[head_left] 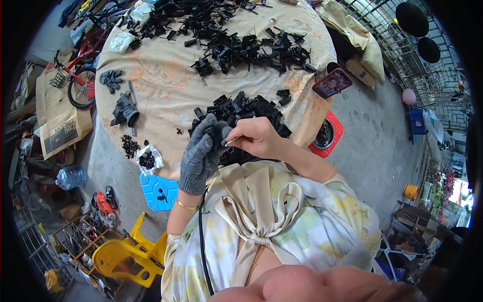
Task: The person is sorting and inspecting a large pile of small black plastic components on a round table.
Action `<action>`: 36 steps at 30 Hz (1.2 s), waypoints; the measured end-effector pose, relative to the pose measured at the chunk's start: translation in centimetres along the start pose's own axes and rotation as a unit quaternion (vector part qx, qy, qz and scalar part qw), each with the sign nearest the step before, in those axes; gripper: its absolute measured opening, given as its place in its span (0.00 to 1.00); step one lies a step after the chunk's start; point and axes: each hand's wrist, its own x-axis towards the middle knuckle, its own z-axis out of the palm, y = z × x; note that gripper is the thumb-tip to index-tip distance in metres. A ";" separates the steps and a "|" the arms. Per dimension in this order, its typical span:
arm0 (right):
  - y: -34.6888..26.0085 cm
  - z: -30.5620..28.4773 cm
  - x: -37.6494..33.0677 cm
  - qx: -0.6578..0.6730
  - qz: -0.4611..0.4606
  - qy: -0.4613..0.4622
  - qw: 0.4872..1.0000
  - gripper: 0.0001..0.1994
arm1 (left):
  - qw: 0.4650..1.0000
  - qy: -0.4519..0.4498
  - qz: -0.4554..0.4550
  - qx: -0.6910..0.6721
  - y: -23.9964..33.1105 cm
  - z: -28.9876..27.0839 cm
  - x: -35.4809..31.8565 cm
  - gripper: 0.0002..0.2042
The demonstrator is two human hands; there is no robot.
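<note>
My left hand (200,153), in a grey knit glove, is raised over the table's near edge with its fingers bent. What it holds is hidden by the fingers and the dark parts behind. Against its fingertips, my bare right hand (260,137) pinches a thin pale stick-like piece (231,141), too small to name further. Just beyond both hands lies a heap of small black plastic parts (244,106). Left of them, a white plastic bag (155,165) holds small black pieces, with a little pile of similar pieces (130,146) beside it.
A flowered cloth covers the round table (161,108). More black parts with thin stems (236,50) spread across its far side. Dark gloves (125,109) lie at left. A phone (332,83) stands at the right edge. Blue (158,187) and red (333,133) stools flank the table.
</note>
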 end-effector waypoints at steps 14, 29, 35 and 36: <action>1.2 1.5 -0.3 0.177 0.275 -0.030 0.945 0.08 | 0.927 0.039 0.053 0.370 -0.9 0.9 -0.3 0.22; -0.1 0.7 -0.6 0.078 0.234 -0.064 0.967 0.08 | 0.904 0.045 0.110 0.412 -0.6 0.7 -0.2 0.19; 1.2 2.0 -1.0 0.225 0.329 -0.030 0.917 0.08 | 0.814 0.028 0.208 0.542 -0.7 0.4 -0.4 0.17; 1.0 2.2 -1.0 0.213 0.320 -0.029 0.923 0.08 | 0.794 0.027 0.226 0.564 -0.8 0.3 -0.4 0.17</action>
